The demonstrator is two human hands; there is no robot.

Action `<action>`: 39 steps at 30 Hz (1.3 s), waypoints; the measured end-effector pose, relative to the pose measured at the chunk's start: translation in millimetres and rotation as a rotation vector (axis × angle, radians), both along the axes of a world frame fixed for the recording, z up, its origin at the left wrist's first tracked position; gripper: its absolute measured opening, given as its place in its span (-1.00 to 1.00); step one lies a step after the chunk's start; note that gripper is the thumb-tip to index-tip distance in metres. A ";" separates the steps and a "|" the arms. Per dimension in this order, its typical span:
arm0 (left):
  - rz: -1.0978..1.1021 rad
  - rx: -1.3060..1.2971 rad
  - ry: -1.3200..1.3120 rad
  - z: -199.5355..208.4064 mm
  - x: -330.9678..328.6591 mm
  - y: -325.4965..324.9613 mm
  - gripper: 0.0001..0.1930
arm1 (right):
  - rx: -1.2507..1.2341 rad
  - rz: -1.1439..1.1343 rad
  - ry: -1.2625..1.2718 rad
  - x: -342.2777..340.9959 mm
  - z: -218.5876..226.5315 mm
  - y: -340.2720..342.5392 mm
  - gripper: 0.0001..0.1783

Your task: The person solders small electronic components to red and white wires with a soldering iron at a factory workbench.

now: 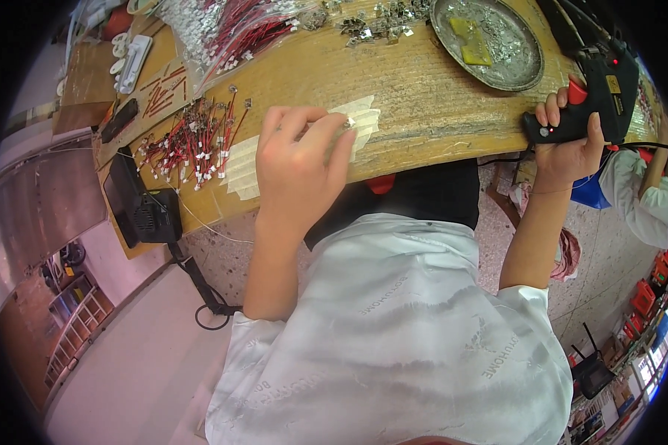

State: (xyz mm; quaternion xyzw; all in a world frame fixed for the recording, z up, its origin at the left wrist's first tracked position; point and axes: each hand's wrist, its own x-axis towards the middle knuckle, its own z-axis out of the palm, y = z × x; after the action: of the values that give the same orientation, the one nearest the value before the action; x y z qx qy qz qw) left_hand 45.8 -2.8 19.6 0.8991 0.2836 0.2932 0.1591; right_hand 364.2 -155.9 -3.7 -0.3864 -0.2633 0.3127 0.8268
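My left hand (300, 159) is over the near edge of the bench with its thumb and fingers pinched together. A small white piece (350, 122) shows at the fingertips, too small to name. Beneath the fingers lie strips of cream masking tape (365, 119) stuck to the wood. Out to the right, my right hand (568, 148) is wrapped round the handle of a black soldering gun (612, 93) with a red trigger (577, 92). Its working tip cannot be made out. Left of the tape is a loose pile of red wires with white connectors (200, 144).
A round metal dish (536, 63) holds a yellow sponge (471, 43) and silvery scraps. Small metal parts (378, 28) lie at the back, beside a plastic bag of red wires (226, 33). A black device (145, 208) is mounted at the bench's left edge. Another person's arm (653, 167) is at far right.
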 end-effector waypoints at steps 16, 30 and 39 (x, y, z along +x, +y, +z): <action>0.047 -0.019 -0.071 13.1 -6.2 -0.9 -0.89 | 0.039 0.053 0.033 -3.0 4.4 0.2 -0.34; 0.421 0.471 0.343 36.8 17.9 94.5 -0.86 | 0.060 0.051 0.057 -1.4 0.1 -0.3 -0.39; 0.428 0.434 0.332 27.0 14.7 105.5 -0.92 | 0.061 0.049 0.063 -2.3 -1.2 -0.1 -0.39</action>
State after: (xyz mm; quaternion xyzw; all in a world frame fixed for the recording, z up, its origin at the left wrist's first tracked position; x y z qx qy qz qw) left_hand 60.6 102.7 46.6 0.8674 0.4190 0.2231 -0.1493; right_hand 361.9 -156.0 -4.8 -0.3445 -0.2558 0.3367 0.8382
